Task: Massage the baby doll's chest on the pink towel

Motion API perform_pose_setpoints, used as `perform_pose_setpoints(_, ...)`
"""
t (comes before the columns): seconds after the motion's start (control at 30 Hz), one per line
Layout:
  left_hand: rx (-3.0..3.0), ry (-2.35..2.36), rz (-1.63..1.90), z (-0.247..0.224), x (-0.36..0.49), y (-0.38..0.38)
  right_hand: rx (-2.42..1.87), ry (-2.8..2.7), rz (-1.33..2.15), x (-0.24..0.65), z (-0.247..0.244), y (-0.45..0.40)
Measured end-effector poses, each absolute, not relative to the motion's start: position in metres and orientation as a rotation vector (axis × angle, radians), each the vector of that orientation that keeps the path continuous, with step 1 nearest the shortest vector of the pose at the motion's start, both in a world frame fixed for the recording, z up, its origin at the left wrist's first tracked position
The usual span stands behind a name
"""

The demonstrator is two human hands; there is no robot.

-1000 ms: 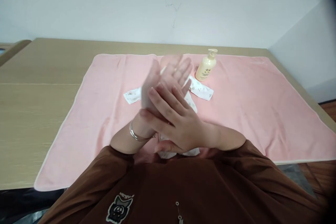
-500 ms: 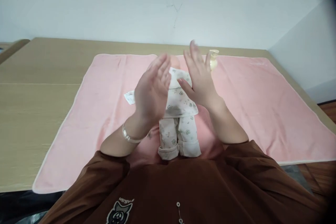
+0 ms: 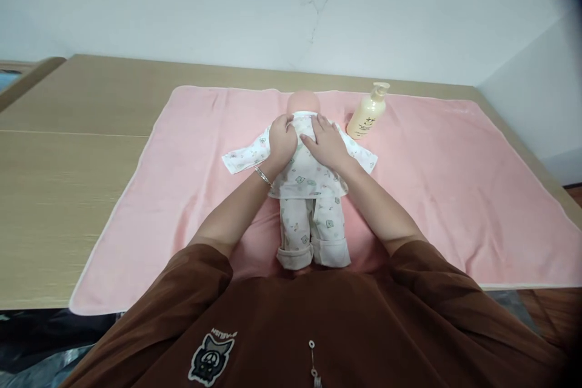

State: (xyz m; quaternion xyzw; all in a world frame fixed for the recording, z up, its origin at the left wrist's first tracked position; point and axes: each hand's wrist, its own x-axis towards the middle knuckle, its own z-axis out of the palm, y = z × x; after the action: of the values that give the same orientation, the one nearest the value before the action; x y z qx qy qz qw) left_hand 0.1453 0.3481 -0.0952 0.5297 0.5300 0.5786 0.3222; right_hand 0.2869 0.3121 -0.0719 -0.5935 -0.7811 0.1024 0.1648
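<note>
A baby doll [image 3: 304, 102] lies on a pink blanket [image 3: 436, 194] with its bald head away from me and no face showing. It wears a white printed shirt [image 3: 302, 177] with spread sleeves and matching trousers [image 3: 313, 227] with rolled cuffs. My right hand [image 3: 326, 144] rests flat on the upper right of the shirt, fingers stretched out and slightly apart. On the upper left side, my left hand [image 3: 282, 140] is curled closed against the shirt near the shoulder. Whatever its fingers may hold is hidden.
A cream pump bottle [image 3: 366, 114] stands on the blanket, just beyond the doll's right sleeve. The wooden table [image 3: 68, 194] shows at the left and along the back, against a white wall [image 3: 182, 18].
Both hands were raised and open above the doll, blurred by motion. They have come down onto its shirt, the left one now curled. Both sleeves and the whole bottle now show.
</note>
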Motion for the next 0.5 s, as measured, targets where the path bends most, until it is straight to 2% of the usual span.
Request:
perform_pose_setpoints(0.07, 1.372, 1.414, 1.556, -0.096, 0.146, 0.347, -1.726, -2.195, 0.218, 0.280, -0.074, 0.301)
perform_pose_setpoints(0.13, 1.328, 1.391, 1.593, -0.096, 0.148, 0.345, -1.568, -2.312, 0.169, 0.273, -0.076, 0.295)
perform_pose_setpoints(0.27, 1.235, 1.314, 1.626, -0.096, 0.150, 0.342, -1.313, -2.477, 0.300, 0.284, -0.074, 0.314)
perform_pose_setpoints(0.37, 1.233, 1.321, 1.608, -0.095, 0.151, 0.340, -1.578, -2.282, 0.315, 0.296, -0.073, 0.327)
perform_pose_setpoints(0.5, 1.236, 1.353, 1.653, -0.096, 0.151, 0.342, -1.780, -2.131, 0.176, 0.273, -0.078, 0.300)
